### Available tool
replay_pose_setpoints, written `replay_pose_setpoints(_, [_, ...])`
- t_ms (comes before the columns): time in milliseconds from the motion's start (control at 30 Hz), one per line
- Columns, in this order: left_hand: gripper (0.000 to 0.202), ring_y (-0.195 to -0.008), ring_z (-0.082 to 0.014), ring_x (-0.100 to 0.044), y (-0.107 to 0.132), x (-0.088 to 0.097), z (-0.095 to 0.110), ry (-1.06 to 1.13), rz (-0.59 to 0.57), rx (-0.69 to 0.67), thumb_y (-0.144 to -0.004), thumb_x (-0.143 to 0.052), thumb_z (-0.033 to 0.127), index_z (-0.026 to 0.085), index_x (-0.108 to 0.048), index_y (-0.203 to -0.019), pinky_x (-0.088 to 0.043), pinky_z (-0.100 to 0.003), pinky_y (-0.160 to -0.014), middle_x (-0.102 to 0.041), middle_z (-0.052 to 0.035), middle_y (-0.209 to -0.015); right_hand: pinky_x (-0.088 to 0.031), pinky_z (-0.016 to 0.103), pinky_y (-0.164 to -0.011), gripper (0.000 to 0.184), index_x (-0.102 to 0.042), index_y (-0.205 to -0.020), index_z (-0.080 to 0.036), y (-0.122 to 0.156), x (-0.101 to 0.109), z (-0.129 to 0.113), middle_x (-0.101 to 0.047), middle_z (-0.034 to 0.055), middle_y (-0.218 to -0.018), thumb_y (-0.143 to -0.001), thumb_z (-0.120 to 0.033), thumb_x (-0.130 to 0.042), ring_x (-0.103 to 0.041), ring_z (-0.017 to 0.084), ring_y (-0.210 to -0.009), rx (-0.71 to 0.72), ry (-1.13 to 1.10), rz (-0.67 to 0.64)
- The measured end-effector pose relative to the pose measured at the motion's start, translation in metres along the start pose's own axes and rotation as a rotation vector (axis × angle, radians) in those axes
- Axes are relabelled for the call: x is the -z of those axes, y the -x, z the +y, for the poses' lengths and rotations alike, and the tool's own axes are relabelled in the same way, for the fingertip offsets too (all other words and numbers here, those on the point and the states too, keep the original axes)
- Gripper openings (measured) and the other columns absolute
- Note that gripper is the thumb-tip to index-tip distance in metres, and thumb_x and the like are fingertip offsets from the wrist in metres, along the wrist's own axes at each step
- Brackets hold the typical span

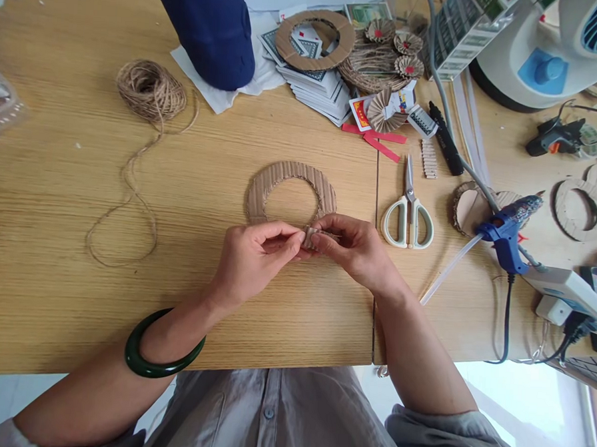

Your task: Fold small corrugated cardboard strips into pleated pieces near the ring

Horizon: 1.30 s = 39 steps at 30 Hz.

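Note:
My left hand (pixel 257 251) and my right hand (pixel 350 246) meet near the front of the table, fingertips pinched together. Between them is a small piece of corrugated cardboard (pixel 310 237), gripped from both sides and partly hidden by the fingers. Just beyond my fingers a corrugated cardboard ring (pixel 294 170) lies flat; its near edge is covered by my hands. A pair of scissors (pixel 408 212) with pale handles rests to the right of my right hand, blades pointing away from me.
A twine ball (pixel 150 90) trails loose string at left. Behind stand a dark blue cylinder (pixel 208 32), playing cards (pixel 320 91) and another cardboard ring (pixel 283 39). At right are a black marker (pixel 447 141), a blue glue gun (pixel 508 238) with its cord, and a power strip (pixel 565 284).

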<state>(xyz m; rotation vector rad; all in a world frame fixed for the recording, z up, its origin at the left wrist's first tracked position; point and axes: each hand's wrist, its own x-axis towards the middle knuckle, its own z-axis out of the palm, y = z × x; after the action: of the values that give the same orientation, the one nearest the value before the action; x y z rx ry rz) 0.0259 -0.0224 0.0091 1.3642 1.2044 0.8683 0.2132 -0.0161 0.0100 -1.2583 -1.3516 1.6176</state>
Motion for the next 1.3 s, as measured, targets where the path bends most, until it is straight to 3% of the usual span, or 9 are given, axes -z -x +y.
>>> replay_pose_setpoints(200, [0.012, -0.070, -0.0170, -0.079, 0.0013, 0.0000, -0.0046, -0.060, -0.007, -0.084, -0.091, -0.068, 0.026, 0.018, -0.074, -0.084, -0.064, -0.020, -0.067, -0.081, -0.0012, -0.079, -0.044, 0.027, -0.062, 0.027, -0.066, -0.085, -0.015, -0.0010, -0.0007, 0.0018, -0.062, 0.0009, -0.072, -0.084, -0.042, -0.072, -0.056, 0.012, -0.066, -0.004, 0.041, 0.019])
replay_pose_setpoints(567, [0.010, -0.065, -0.0109, -0.075, -0.0005, 0.0007, -0.0075, -0.366, 0.084, -0.467, -0.090, -0.066, 0.014, 0.020, -0.074, -0.088, -0.059, -0.016, -0.062, -0.081, 0.0026, -0.080, -0.044, 0.029, -0.061, 0.023, -0.063, -0.080, -0.016, -0.0002, -0.0025, -0.0006, -0.066, 0.0031, -0.074, -0.082, -0.038, -0.069, -0.057, 0.013, -0.065, -0.058, 0.055, 0.062])
replay_pose_setpoints(700, [0.008, -0.064, -0.0113, -0.075, -0.0012, -0.0005, -0.0086, -0.387, 0.107, -0.530, -0.087, -0.068, 0.013, 0.018, -0.074, -0.089, -0.059, -0.017, -0.063, -0.081, -0.0002, -0.080, -0.042, 0.027, -0.060, 0.024, -0.063, -0.079, -0.016, -0.0005, -0.0032, -0.0009, -0.066, 0.0019, -0.073, -0.080, -0.038, -0.072, -0.056, 0.012, -0.064, -0.077, 0.048, 0.070])
replay_pose_setpoints(833, [0.006, -0.066, -0.0127, -0.075, -0.0007, -0.0009, -0.0086, -0.352, 0.088, -0.488, -0.085, -0.072, 0.017, 0.020, -0.076, -0.088, -0.060, -0.018, -0.063, -0.081, 0.0001, -0.082, -0.041, 0.026, -0.059, 0.024, -0.062, -0.078, -0.016, -0.0002, -0.0035, -0.0009, -0.064, 0.0009, -0.072, -0.081, -0.037, -0.072, -0.055, 0.011, -0.063, -0.071, 0.057, 0.076])
replay_pose_setpoints(1067, [0.011, -0.072, -0.0158, -0.077, 0.0014, 0.0009, -0.0044, -0.350, 0.076, -0.265, -0.091, -0.067, 0.026, 0.021, -0.077, -0.089, -0.060, -0.022, -0.066, -0.081, -0.0010, -0.085, -0.049, 0.027, -0.064, 0.039, -0.064, -0.086, -0.016, -0.0004, -0.0039, -0.0003, -0.065, 0.0017, -0.079, -0.077, -0.050, -0.081, -0.060, 0.013, -0.071, -0.032, 0.034, 0.121])
replay_pose_setpoints(1167, [0.011, -0.071, -0.0153, -0.076, 0.0022, 0.0015, -0.0048, -0.365, 0.066, -0.257, -0.091, -0.066, 0.026, 0.021, -0.076, -0.088, -0.058, -0.021, -0.064, -0.081, -0.0006, -0.083, -0.052, 0.028, -0.069, 0.042, -0.066, -0.091, -0.017, 0.0000, -0.0045, -0.0001, -0.068, 0.0026, -0.085, -0.075, -0.051, -0.084, -0.063, 0.014, -0.076, 0.013, -0.008, 0.101])
replay_pose_setpoints(1300, [0.011, -0.069, -0.0145, -0.075, 0.0043, 0.0009, -0.0043, -0.402, 0.051, -0.297, -0.091, -0.065, 0.022, 0.020, -0.073, -0.084, -0.056, -0.021, -0.063, -0.079, -0.0003, -0.078, -0.052, 0.029, -0.070, 0.035, -0.069, -0.083, -0.016, 0.0013, -0.0046, 0.0000, -0.069, 0.0033, -0.080, -0.083, -0.050, -0.078, -0.063, 0.014, -0.075, 0.115, 0.003, 0.089])
